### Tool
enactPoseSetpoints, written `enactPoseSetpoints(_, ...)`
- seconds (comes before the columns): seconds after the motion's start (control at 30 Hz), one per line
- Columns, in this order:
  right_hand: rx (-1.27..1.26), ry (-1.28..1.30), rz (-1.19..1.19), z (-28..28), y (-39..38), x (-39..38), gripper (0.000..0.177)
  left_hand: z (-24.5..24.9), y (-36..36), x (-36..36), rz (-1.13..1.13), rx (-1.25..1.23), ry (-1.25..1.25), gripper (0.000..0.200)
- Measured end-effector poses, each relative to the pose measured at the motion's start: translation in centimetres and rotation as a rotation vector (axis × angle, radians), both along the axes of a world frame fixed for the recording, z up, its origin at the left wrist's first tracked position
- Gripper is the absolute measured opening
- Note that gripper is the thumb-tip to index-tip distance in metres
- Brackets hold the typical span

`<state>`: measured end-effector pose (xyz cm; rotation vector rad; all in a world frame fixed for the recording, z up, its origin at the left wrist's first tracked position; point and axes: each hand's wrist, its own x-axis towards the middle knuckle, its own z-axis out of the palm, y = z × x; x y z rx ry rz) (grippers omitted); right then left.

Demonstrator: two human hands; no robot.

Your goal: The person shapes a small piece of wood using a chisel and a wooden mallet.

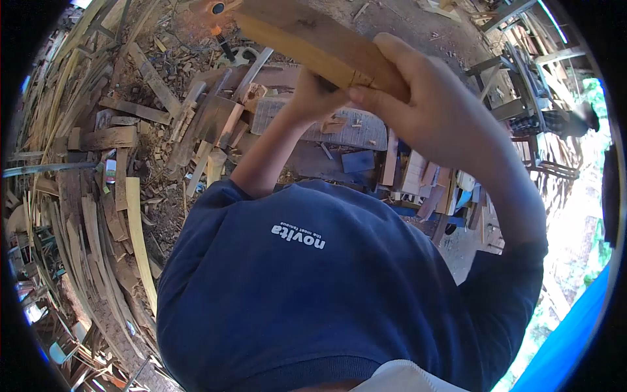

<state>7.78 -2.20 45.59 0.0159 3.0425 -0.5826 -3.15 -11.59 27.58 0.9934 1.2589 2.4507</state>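
A thick wooden beam [313,42] is held up at the top of the view, slanting from upper left to the right. My right hand [418,91] is closed round its near right end, thumb on the side facing me and fingers over the top. My left hand [317,98] is against the underside of the beam, left of my right hand; the beam hides most of its fingers. An orange object with a round dark opening [217,8] shows at the beam's far left end, partly cut off by the view.
Below the hands lies a rough grey board [346,127] with chips on it, near a small dark blue piece [358,161]. Wood offcuts [228,121] and long strips [140,228] cover the ground at left. Stacked timber [529,85] and a blue sheet [568,340] are at right.
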Motion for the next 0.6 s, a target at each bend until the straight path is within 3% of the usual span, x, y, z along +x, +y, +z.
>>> enactPoseSetpoints(0.03, -0.085, -0.008, 0.014, 0.4, 0.2, -0.2, 0.033, -0.1, -0.1, 0.1, 0.056, 0.051, -0.037, 0.006)
enactPoseSetpoints(0.1, -0.167, -0.015, 0.026, 0.8, 0.5, -0.3, 0.031, -1.4, -0.6, -1.6, -0.122, -0.106, 0.106, 0.009)
enactPoseSetpoints(0.13, -0.331, 0.251, 0.066, 1.0, 0.5, -0.4, 0.031, -1.8, -0.5, -2.1, -0.12, -0.104, 0.105, 0.009)
enactPoseSetpoints(0.23, -0.512, 0.512, 0.167, -0.3, 1.5, -1.0, 0.034, -1.5, -0.5, -1.9, -0.187, -0.12, 0.192, 0.012)
enactPoseSetpoints(0.3, -0.146, 0.04, 0.017, -1.5, 0.4, -0.6, 0.037, -0.2, -0.2, -0.6, -0.02, 0.001, 0.133, 0.009)
enactPoseSetpoints(0.33, -0.15, -0.046, 0.019, -0.2, 0.4, -0.6, 0.038, -0.1, -0.2, -0.4, 0.037, 0.041, 0.115, 0.008)
enactPoseSetpoints(0.37, -0.147, -0.049, 0.024, 0.0, 0.5, -0.6, 0.038, -0.5, -0.5, -0.9, -0.043, -0.045, 0.102, 0.008)
enactPoseSetpoints(0.43, -0.256, 0.285, -0.018, 0.2, 0.8, -1.1, 0.041, -1.1, -0.5, -1.7, -0.117, -0.129, 0.093, 0.008)
enactPoseSetpoints(0.47, -0.252, 0.287, -0.015, 1.6, 0.2, -1.1, 0.041, -1.1, -0.3, -1.9, -0.124, -0.135, 0.168, 0.007)
enactPoseSetpoints(0.57, -0.688, 0.542, -0.099, 4.1, -0.9, -0.7, 0.022, -0.7, -0.1, -2.1, -0.134, -0.155, 0.188, 0.009)
enactPoseSetpoints(0.6, -0.315, 0.441, -0.047, 1.5, 0.2, -0.7, 0.032, -0.7, -0.2, -2.0, -0.136, -0.178, 0.135, 0.011)
